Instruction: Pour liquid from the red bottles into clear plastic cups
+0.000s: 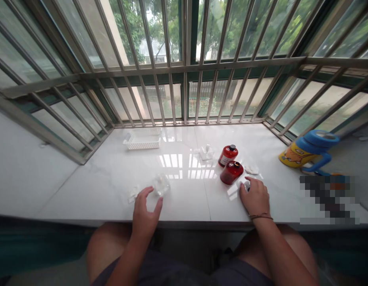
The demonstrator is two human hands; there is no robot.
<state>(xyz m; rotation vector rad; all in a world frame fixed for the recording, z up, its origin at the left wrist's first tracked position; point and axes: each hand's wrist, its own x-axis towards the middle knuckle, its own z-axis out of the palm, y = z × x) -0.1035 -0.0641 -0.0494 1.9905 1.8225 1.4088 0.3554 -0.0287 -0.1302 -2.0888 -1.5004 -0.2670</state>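
Near the table's (184, 202) front edge, the left hand (145, 213) is spread beside a clear jar (162, 185); the right hand (257, 196) is curled, grip unclear.

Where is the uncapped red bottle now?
In the head view, the uncapped red bottle stands right of centre, nearer the camera than the black-capped bottle, by the right hand.

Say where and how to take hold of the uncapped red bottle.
Probably take the uncapped red bottle around its broad, rounded body, from the near side: the capped red bottle stands close behind. Its open mouth suggests keeping it upright.
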